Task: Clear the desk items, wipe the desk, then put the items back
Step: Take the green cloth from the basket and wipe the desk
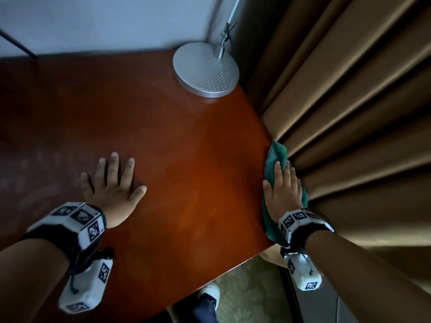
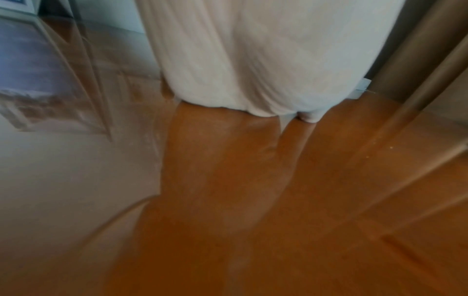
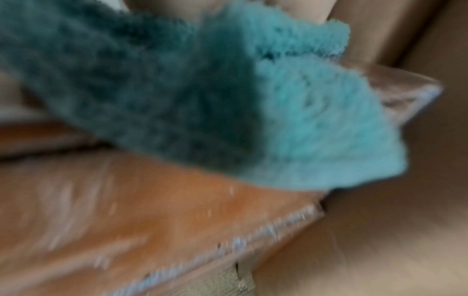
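A glossy red-brown desk (image 1: 186, 164) fills the head view. My right hand (image 1: 283, 185) lies flat with straight fingers on a teal cloth (image 1: 272, 157), pressing it onto the desk's right edge against the curtain. The cloth (image 3: 228, 100) is fluffy and blurred in the right wrist view, above the desk edge (image 3: 228, 248). My left hand (image 1: 114, 180) rests flat on the desk at the left, fingers spread, holding nothing. The left wrist view is blurred and shows only the desk surface (image 2: 253, 220) with reflections.
A round silver lamp base (image 1: 206, 69) with its stem stands at the desk's back right corner. Brown pleated curtains (image 1: 349, 113) hang close along the right edge. A white wall is behind. Below the front edge are carpet (image 1: 247, 292) and a shoe (image 1: 211, 293).
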